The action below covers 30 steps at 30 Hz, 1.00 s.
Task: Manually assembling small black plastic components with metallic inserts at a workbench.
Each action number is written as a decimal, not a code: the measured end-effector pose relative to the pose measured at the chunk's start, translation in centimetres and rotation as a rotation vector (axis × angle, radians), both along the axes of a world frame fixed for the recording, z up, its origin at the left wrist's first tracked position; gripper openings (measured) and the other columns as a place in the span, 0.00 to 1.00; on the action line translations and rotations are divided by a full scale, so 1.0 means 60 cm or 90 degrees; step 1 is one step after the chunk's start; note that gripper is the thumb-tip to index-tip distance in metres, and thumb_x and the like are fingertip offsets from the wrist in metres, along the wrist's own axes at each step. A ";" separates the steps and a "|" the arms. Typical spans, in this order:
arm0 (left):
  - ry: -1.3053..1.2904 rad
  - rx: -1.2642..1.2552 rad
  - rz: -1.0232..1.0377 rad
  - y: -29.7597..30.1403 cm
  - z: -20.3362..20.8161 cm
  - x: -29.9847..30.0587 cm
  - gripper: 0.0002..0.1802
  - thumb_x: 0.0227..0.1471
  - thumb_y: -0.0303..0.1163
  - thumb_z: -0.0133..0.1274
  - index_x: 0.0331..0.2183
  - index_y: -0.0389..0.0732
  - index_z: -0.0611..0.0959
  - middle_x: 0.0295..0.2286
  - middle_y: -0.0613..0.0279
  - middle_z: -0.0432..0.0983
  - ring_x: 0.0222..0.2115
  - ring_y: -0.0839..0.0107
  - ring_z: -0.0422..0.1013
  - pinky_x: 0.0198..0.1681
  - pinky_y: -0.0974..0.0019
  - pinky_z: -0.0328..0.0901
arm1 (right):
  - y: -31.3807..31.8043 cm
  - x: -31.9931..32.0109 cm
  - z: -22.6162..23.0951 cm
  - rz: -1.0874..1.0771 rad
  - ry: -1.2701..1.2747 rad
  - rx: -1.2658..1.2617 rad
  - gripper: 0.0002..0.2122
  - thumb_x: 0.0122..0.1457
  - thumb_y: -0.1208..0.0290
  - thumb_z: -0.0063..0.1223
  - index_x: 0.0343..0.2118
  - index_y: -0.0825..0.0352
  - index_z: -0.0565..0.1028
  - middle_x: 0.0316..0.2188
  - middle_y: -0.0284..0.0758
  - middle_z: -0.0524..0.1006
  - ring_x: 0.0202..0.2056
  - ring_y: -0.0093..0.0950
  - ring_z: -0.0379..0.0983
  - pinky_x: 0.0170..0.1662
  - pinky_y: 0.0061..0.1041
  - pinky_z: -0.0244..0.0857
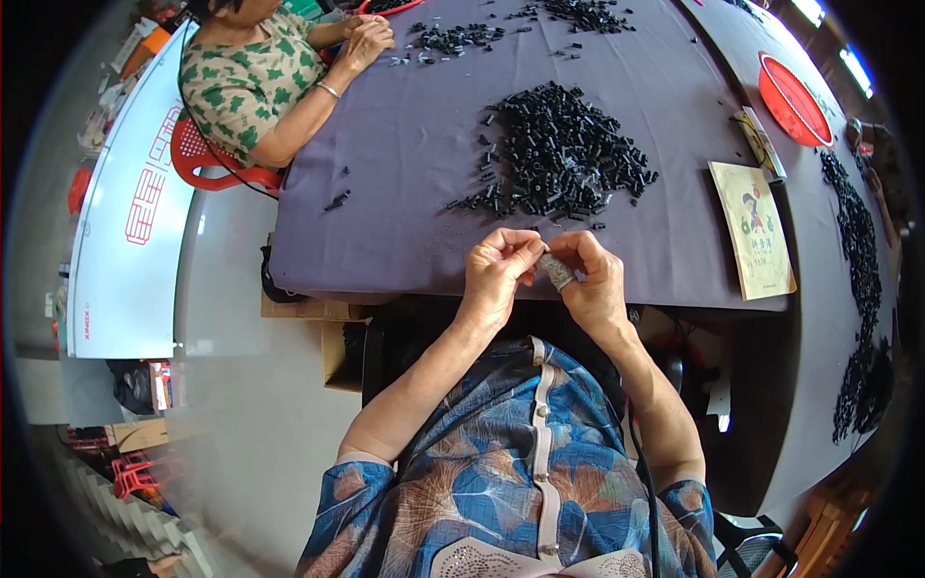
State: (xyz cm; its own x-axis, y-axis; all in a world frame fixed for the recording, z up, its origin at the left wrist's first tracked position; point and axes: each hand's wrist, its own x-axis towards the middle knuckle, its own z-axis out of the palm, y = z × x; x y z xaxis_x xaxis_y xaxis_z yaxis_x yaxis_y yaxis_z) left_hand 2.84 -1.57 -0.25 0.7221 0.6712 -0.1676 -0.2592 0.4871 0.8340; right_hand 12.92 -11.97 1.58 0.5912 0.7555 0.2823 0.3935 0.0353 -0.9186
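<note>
Fingertips nearly meeting, my left hand and my right hand are both closed in a pinch above the table's near edge. Whatever they pinch is too small and too hidden by the fingers to name. A greyish wrap covers a digit of my right hand. Just beyond my hands lies a large heap of small black tube-shaped pieces, with a few clear bits among them.
A purple-grey cloth covers the table. To the right lie a yellow booklet, a pale narrow box and a red basket. More black pieces line the far right. A co-worker sits at the far left.
</note>
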 end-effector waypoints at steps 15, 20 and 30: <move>-0.084 -0.218 0.001 0.062 -0.008 -0.047 0.03 0.54 0.28 0.54 0.33 0.41 0.78 0.29 0.60 0.75 0.23 0.78 0.69 0.27 0.76 0.65 | 0.008 0.055 0.011 -0.055 -0.208 -0.087 0.11 0.44 0.85 0.53 0.32 0.67 0.74 0.28 0.39 0.74 0.30 0.39 0.73 0.34 0.30 0.68; -0.102 -0.224 0.010 0.056 -0.010 -0.042 0.02 0.55 0.28 0.53 0.33 0.42 0.78 0.29 0.61 0.75 0.24 0.79 0.67 0.28 0.75 0.64 | 0.028 0.064 0.004 -0.052 -0.325 -0.117 0.09 0.44 0.83 0.54 0.31 0.66 0.74 0.28 0.38 0.73 0.33 0.40 0.71 0.37 0.34 0.66; -0.106 -0.241 0.040 0.049 -0.011 -0.043 0.02 0.53 0.25 0.53 0.32 0.42 0.77 0.29 0.61 0.74 0.24 0.78 0.66 0.29 0.72 0.63 | 0.142 0.058 0.016 0.060 -0.585 -0.157 0.10 0.47 0.77 0.50 0.33 0.62 0.77 0.30 0.34 0.72 0.36 0.34 0.69 0.40 0.33 0.62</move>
